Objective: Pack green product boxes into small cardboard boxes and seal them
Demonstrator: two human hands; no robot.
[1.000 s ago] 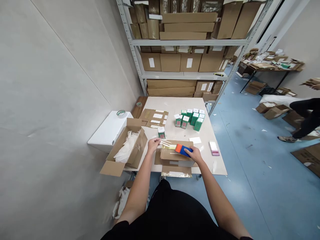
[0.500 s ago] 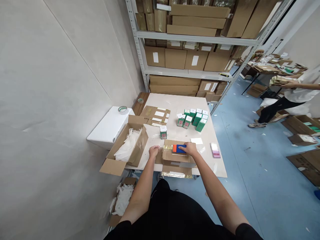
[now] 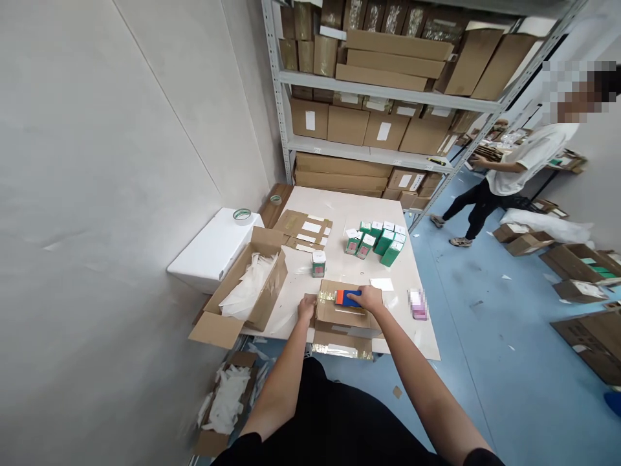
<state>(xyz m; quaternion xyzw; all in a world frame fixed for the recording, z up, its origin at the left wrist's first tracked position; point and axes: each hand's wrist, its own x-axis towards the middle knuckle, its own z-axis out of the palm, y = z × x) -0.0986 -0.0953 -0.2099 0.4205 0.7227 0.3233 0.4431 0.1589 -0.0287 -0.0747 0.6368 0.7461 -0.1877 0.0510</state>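
My right hand grips a flat, block-shaped blue thing with an orange end and holds it on top of a cardboard box. Its exact kind is not clear. Shiny tape shows on the box's left end, and a taped flap hangs over the table's front edge. My left hand is closed at the box's left side, by the flap there; its fingertips are partly hidden. Just beyond the box stands a single small green-and-white carton.
Several green cartons stand at the table's right. An open box of white packing material is on the left. Flattened cardboard, a white card and a pinkish pack lie around. Behind are shelves; a person walks at right.
My left hand has come down against the box's left side. My right hand stays on the blue and orange thing. The view has shifted, and the other person has moved left, toward the shelves.
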